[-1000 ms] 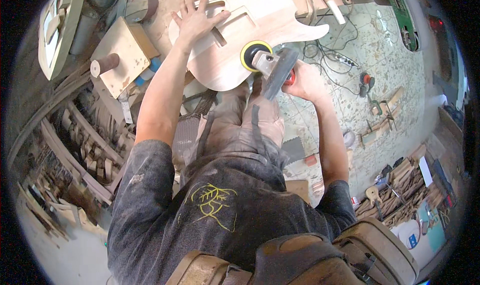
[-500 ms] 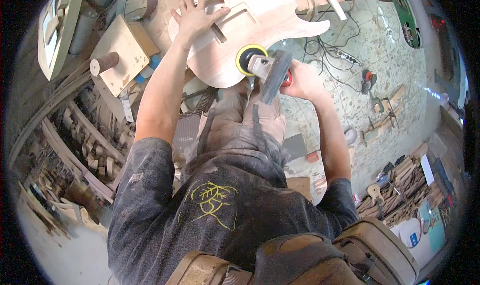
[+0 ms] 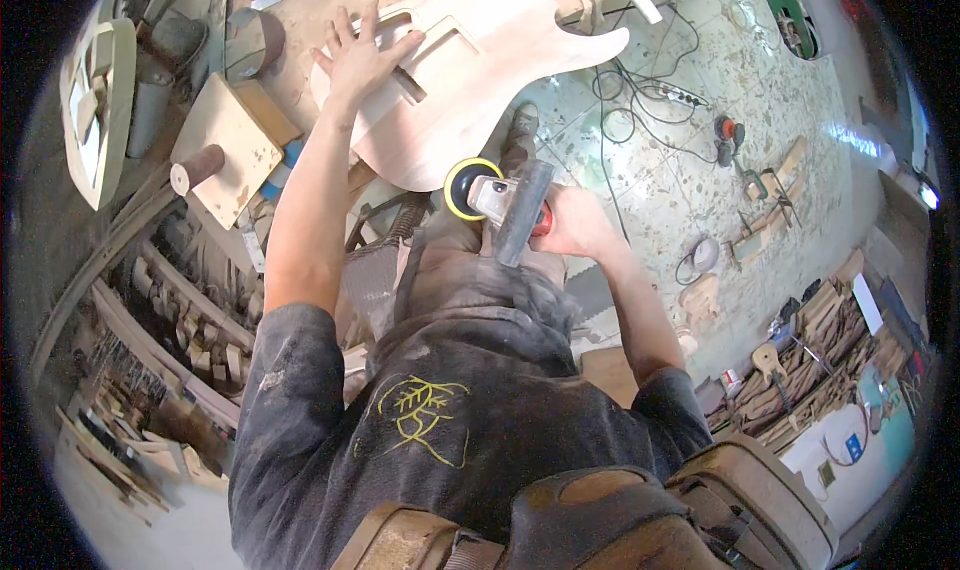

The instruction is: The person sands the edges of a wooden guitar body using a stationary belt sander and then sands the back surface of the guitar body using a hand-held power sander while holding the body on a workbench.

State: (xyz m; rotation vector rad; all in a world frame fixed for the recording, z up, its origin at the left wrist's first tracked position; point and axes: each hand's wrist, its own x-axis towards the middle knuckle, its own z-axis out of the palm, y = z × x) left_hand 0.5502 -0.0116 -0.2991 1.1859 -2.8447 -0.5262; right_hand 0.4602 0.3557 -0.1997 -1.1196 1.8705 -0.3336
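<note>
A pale wooden electric guitar body [image 3: 465,95] with routed cavities lies on the bench in front of me. My left hand [image 3: 362,65] rests on its left part, fingers spread, beside the cavities. My right hand [image 3: 582,222] is wrapped around the red handle of a disc sander [image 3: 487,195]. The sander's round pad has a yellow rim and a dark face, and it is at the near edge of the body. Whether the pad touches the wood I cannot tell. A grey bar-like part of the tool hides some of my right fingers.
Left of my arm stands a wooden fixture with a brown sanding spindle [image 3: 197,170]. Wood offcuts [image 3: 205,345] fill shelves at the lower left. Cables and a power strip [image 3: 672,95] lie on the speckled floor, near another red-and-black power tool [image 3: 728,135]. Stacked wood [image 3: 815,365] lies at right.
My right hand has drawn the sander toward me, from over the body's near edge to its rim. My left hand stays on the body. The whole view has shifted slightly.
</note>
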